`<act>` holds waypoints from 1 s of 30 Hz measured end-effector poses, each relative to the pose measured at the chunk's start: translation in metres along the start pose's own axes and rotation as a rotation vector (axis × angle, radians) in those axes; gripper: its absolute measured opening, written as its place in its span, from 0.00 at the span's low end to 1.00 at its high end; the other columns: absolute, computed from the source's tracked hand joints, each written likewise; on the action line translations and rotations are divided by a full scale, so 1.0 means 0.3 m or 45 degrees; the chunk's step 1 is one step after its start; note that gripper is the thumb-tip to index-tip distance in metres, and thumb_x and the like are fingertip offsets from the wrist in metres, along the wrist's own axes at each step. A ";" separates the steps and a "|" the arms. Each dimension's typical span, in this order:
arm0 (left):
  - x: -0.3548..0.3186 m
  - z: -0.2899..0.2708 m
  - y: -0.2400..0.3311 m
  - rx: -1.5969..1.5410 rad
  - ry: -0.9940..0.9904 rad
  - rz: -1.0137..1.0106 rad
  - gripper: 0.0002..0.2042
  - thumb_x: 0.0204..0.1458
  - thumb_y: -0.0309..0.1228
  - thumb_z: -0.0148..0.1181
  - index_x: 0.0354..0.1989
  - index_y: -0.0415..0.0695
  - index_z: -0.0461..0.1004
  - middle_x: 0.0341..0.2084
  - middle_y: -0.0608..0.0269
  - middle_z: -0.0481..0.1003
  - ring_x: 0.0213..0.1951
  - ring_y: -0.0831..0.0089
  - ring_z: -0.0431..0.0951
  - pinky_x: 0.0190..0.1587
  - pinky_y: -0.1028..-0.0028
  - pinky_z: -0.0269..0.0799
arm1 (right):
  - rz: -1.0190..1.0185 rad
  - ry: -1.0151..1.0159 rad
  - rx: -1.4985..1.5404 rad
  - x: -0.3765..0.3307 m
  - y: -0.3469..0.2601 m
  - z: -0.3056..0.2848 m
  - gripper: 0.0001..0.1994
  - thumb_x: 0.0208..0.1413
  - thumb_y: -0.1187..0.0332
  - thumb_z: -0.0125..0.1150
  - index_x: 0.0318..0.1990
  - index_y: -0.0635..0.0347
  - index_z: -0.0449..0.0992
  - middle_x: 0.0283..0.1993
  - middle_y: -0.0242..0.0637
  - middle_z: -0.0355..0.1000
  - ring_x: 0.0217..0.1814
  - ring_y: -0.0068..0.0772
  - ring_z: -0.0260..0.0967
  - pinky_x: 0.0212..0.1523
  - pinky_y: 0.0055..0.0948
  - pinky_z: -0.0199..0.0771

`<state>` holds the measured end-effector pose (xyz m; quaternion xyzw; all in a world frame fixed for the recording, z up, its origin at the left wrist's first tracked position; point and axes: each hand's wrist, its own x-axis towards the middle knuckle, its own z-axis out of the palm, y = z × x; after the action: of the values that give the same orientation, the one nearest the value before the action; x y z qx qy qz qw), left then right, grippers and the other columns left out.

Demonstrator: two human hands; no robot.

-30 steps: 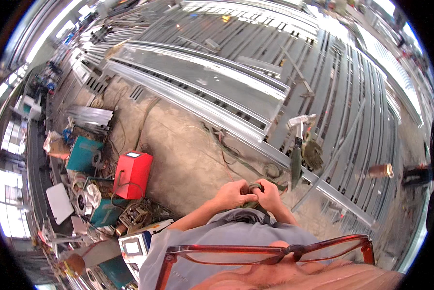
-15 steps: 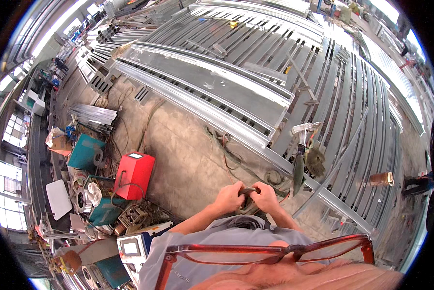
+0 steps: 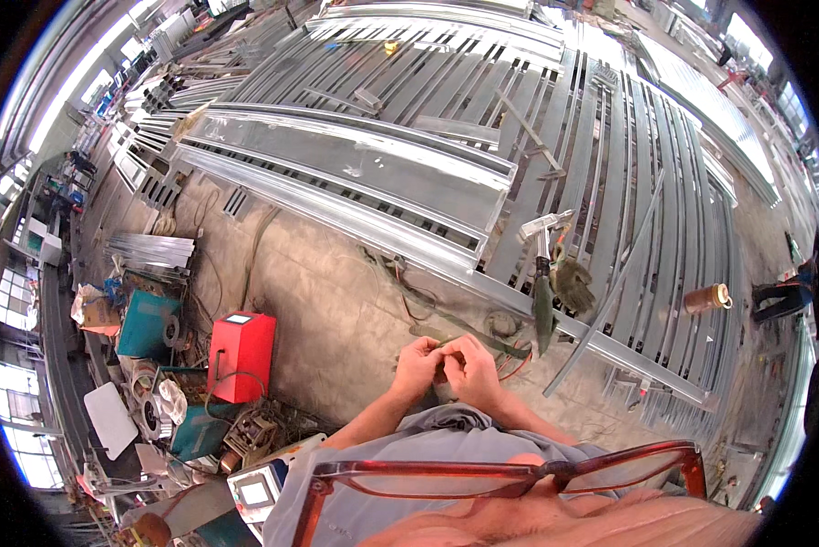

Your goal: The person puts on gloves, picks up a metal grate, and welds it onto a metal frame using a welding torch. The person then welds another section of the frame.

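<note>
Two bare hands meet in front of a grey shirt [image 3: 364,451]: the left hand [image 3: 417,369] and right hand [image 3: 471,369] have curled fingers and touching tips, but whether they grip anything between them I cannot tell. Just beyond, a dark green hose [image 3: 499,343] crosses the floor [image 3: 323,292]. A green-handled tool [image 3: 543,305] lies over the edge of the metal profiles [image 3: 601,237], beside a worn glove [image 3: 573,287].
</note>
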<state>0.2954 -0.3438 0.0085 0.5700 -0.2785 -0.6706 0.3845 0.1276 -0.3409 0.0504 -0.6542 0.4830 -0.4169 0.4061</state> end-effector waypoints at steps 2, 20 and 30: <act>0.002 -0.002 -0.002 0.018 0.074 0.052 0.06 0.67 0.29 0.67 0.46 0.41 0.79 0.31 0.62 0.83 0.28 0.76 0.81 0.28 0.71 0.78 | 0.100 -0.007 -0.133 -0.016 0.059 0.024 0.06 0.63 0.73 0.64 0.43 0.64 0.82 0.43 0.52 0.80 0.43 0.56 0.81 0.47 0.46 0.82; -0.063 0.068 -0.071 0.904 0.113 0.779 0.09 0.63 0.28 0.65 0.44 0.41 0.71 0.32 0.40 0.77 0.38 0.35 0.80 0.39 0.47 0.75 | 0.798 -0.084 1.124 0.073 0.435 0.018 0.12 0.52 0.82 0.54 0.42 0.68 0.81 0.42 0.40 0.81 0.43 0.39 0.78 0.49 0.35 0.79; -0.030 0.049 -0.086 0.946 0.139 0.941 0.09 0.60 0.29 0.65 0.42 0.42 0.71 0.35 0.45 0.78 0.40 0.38 0.80 0.41 0.48 0.76 | 0.634 -0.372 0.025 0.169 0.680 0.111 0.16 0.70 0.62 0.60 0.58 0.58 0.82 0.61 0.52 0.79 0.58 0.51 0.78 0.57 0.42 0.77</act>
<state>0.2764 -0.3230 -0.0046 0.5659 -0.6595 -0.3157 0.3811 0.1083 -0.4274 -0.1432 -0.5647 0.5612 -0.2102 0.5675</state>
